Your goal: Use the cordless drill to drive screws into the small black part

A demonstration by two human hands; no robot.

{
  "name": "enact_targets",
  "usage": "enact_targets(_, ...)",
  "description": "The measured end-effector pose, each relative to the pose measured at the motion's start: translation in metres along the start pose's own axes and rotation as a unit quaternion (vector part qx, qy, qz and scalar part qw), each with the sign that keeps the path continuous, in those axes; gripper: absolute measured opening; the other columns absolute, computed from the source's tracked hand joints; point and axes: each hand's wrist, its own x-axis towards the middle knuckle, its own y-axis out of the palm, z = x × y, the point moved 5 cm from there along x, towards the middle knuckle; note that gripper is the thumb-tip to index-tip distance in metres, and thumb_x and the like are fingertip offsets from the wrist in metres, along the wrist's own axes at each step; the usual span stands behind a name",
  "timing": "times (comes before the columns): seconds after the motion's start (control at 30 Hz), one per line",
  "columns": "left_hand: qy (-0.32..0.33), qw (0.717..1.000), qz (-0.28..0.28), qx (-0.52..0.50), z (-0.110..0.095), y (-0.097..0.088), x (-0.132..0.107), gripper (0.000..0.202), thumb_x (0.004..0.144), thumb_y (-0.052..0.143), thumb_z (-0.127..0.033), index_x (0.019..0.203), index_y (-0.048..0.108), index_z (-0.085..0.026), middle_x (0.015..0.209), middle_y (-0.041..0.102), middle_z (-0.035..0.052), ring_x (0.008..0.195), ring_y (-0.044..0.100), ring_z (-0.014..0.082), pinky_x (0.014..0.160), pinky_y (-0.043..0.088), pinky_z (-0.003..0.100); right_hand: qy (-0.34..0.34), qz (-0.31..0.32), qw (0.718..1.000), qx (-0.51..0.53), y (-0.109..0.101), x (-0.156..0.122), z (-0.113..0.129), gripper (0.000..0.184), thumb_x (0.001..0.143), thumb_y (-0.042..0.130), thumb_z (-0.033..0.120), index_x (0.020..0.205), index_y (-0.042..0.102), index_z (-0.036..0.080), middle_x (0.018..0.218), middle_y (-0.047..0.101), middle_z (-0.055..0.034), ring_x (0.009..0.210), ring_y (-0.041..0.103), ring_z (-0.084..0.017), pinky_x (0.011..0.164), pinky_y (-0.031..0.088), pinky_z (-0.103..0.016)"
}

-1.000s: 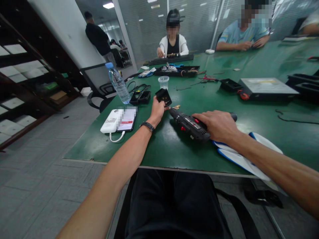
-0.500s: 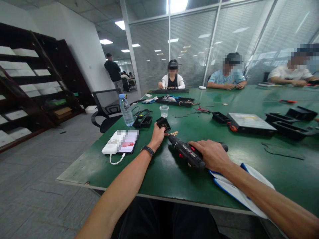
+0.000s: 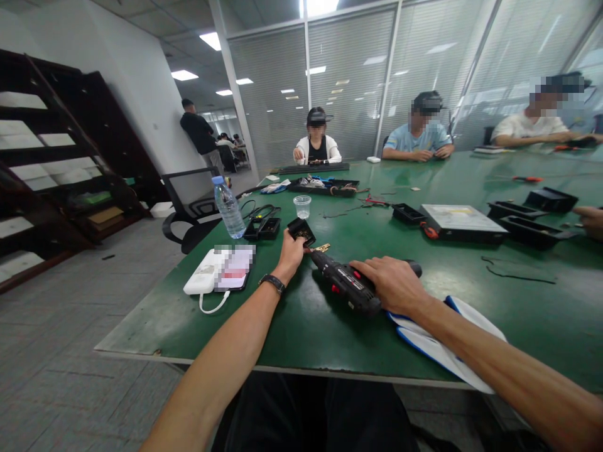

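Observation:
My left hand (image 3: 291,252) is closed on a small open black box (image 3: 300,230), tilted, with small brass-coloured bits inside. My right hand (image 3: 398,285) is wrapped round the body of a black power screwdriver (image 3: 346,281) with red switches. Its nose points left and ends beside my left fingers; the very tip is hidden there. A flat brass-coloured metal piece (image 3: 322,248) shows just behind the nose, and I cannot tell what supports it. White work gloves with blue edging (image 3: 445,342) lie under my right wrist.
Left of my hands are a white power bank (image 3: 205,273) cabled to a phone (image 3: 238,269), a water bottle (image 3: 229,210), black trays (image 3: 262,228) and a plastic cup (image 3: 302,207). A silver-topped flat box (image 3: 459,223) and black bins (image 3: 530,232) stand right. A co-worker's hand (image 3: 591,220) shows at right.
The whole view has shifted slightly. Both hands keep their grips, with the screwdriver's nose still beside my left fingers. Another person's hand has come in at the right edge.

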Motion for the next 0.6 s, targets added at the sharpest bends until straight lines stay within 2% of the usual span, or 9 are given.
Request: enact_targets(0.6, 0.002, 1.0, -0.001, 0.03, -0.0038, 0.0002, -0.0017, 0.034, 0.079, 0.055, -0.014, 0.112, 0.05, -0.02, 0.114, 0.06, 0.0091, 0.087, 0.064, 0.0181, 0.056, 0.056, 0.025, -0.007, -0.005, 1.0, 0.006, -0.0007, -0.0009, -0.0003, 0.045, 0.083, 0.059, 0.027, 0.128, 0.057, 0.021, 0.098, 0.07, -0.0074, 0.083, 0.062, -0.021, 0.073, 0.035, -0.032)
